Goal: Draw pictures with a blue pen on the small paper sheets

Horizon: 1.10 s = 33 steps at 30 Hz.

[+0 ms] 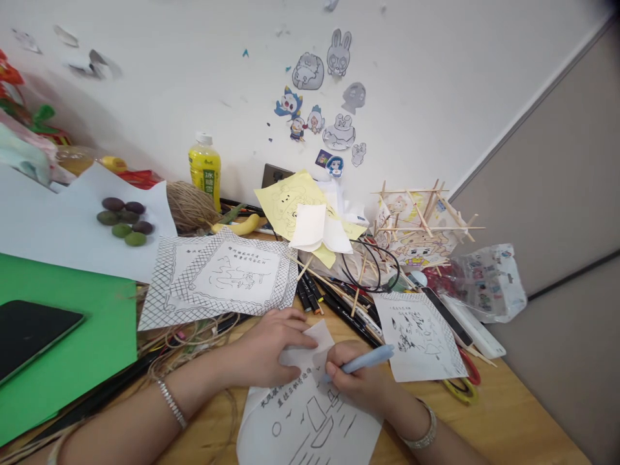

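Before me on the wooden table lies a white sheet (290, 426) with handwritten characters and a line drawing of a sailboat, birds and a small circle. Its lower left side curls up. My left hand (271, 349) rests on the sheet's upper left part, fingers stretched out and holding nothing. A light blue pen (371, 357) is gripped in my right hand (356, 378), which leans on the right side of the sheet. The pen's tip is hidden behind the fingers, close to the drawn birds, so I cannot tell whether it touches the paper.
Bordered drawings (227, 271) lie beyond my left hand, and another drawing (421, 339) lies at right. Several markers (306, 292) and a stick frame (419, 226) stand behind. Scissors (460, 391), a yellow bottle (204, 169), green paper (97, 342) and a dark tablet-like device (36, 336) surround the workspace.
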Available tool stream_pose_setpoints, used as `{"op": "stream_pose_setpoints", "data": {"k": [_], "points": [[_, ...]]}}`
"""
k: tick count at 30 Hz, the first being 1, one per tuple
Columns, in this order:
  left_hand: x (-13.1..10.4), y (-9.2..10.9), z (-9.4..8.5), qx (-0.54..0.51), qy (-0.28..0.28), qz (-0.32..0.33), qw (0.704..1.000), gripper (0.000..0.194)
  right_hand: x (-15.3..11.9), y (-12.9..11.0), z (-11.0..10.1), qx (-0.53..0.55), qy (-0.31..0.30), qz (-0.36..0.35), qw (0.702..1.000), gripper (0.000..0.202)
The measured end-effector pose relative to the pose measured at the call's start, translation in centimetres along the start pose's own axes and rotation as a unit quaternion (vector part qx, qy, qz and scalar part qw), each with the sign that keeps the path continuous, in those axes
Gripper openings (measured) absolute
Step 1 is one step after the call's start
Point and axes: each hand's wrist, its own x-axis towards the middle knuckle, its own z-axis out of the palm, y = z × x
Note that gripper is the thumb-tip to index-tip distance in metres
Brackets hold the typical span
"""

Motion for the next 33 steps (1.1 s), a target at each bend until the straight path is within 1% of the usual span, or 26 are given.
{"op": "stream_pose_setpoints", "data": {"k": [3,6,8,12,15,17,18,20,21,23,24,25,26,28,31,33], "points": [[0.0,0.0,0.0,0.000,0.001,-0.003,1.000,0.048,-0.1,0.0,0.0,0.007,0.004,0.013,1.000,0.026],[0.0,0.1,-0.1,-0.002,0.001,0.002,1.000,0.048,-0.2,0.0,0.0,0.028,-0.020,0.025,0.999,0.027],[0.0,0.1,-0.1,-0.003,0.002,0.006,1.000,0.046,-0.2,0.0,-0.1,0.020,-0.030,0.019,0.999,0.029],[0.0,0.1,-0.1,-0.003,0.003,0.008,1.000,0.047,-0.1,-0.1,-0.1,-0.007,-0.029,0.004,1.000,0.028],[0.1,0.2,-0.1,-0.005,0.000,0.006,1.000,0.048,-0.3,0.0,0.0,0.037,-0.026,0.025,0.999,0.028],[0.0,0.2,-0.2,-0.007,-0.003,0.004,1.000,0.048,-0.4,0.4,0.2,0.108,0.003,0.069,0.992,0.026],[0.0,0.1,-0.2,-0.008,-0.005,0.002,1.000,0.049,-0.4,0.6,0.3,0.145,0.030,0.091,0.985,0.026],[0.0,0.0,-0.1,-0.014,-0.006,-0.001,1.000,0.049,-0.3,1.1,0.2,0.200,0.107,0.117,0.967,0.026],[0.0,-0.2,-0.1,-0.021,-0.002,-0.005,1.000,0.050,-0.1,1.2,0.1,0.216,0.150,0.116,0.958,0.026],[0.1,-0.5,0.0,-0.042,0.016,-0.009,0.999,0.050,0.3,1.2,-0.4,0.214,0.219,0.097,0.947,0.024],[0.1,-0.7,0.0,-0.057,0.028,-0.005,0.998,0.048,0.5,1.0,-0.7,0.196,0.237,0.089,0.948,0.022],[0.2,-0.8,0.0,-0.075,0.038,0.008,0.996,0.046,0.7,0.8,-1.0,0.171,0.241,0.082,0.952,0.022],[0.2,-0.9,0.0,-0.098,0.042,0.020,0.994,0.043,0.9,0.5,-1.3,0.144,0.233,0.079,0.959,0.023],[0.1,-1.0,-0.1,-0.148,0.040,0.022,0.988,0.038,1.1,0.0,-1.5,0.112,0.188,0.079,0.973,0.026],[-0.1,-1.1,-0.4,-0.202,0.028,-0.018,0.979,0.038,1.2,0.1,-1.0,0.129,0.123,0.068,0.982,0.030],[-0.3,-1.1,-0.4,-0.208,0.031,-0.050,0.976,0.037,1.1,0.5,-0.3,0.141,0.113,0.055,0.982,0.032]]}}
